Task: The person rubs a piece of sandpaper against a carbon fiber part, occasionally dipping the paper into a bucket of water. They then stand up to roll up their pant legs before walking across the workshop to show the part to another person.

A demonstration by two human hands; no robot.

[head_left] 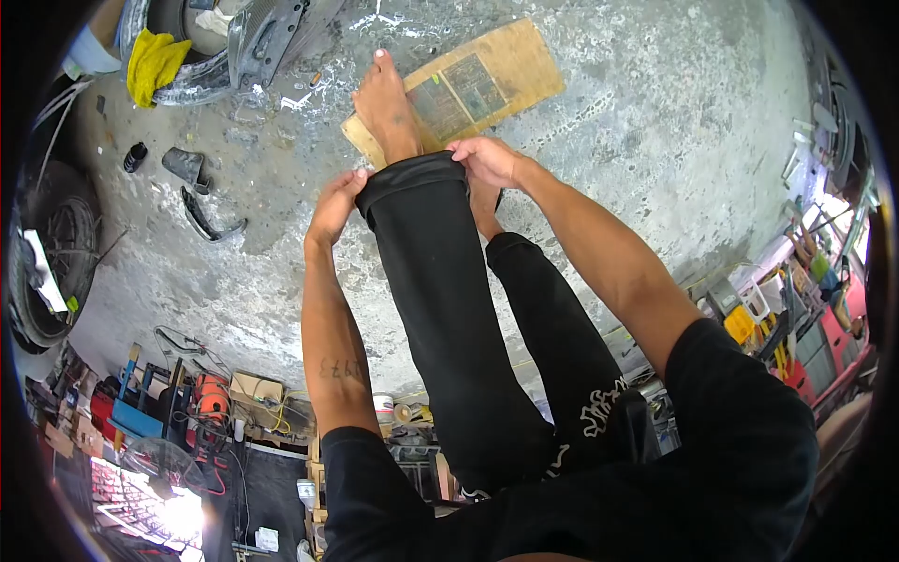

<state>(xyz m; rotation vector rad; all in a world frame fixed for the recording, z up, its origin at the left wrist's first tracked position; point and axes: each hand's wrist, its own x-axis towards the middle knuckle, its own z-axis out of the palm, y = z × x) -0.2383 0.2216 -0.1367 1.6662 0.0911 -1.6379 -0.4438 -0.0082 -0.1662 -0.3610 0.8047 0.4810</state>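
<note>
A black trouser leg [434,272] runs up the middle of the head view, its wide hem folded back into a cuff [412,184]. My left hand [332,203] pinches the left edge of this cuff between thumb and fingers. At the opposite edge, my right hand [489,161] grips the cloth the same way. Out of the cuff comes a bare foot [382,108], which rests partly over a flat piece of cardboard [529,61]. The other trouser leg [543,300] is to the right, and its foot is mostly hidden behind my right hand and the cuff.
Grey, stained concrete floor [637,122] surrounds my legs. Dark plastic pieces [187,169] lie at left, near a wheel with a tyre [61,234]. A yellow cloth [154,66] hangs over another tyre at top left. Tools and boxes crowd the lower left and right edges.
</note>
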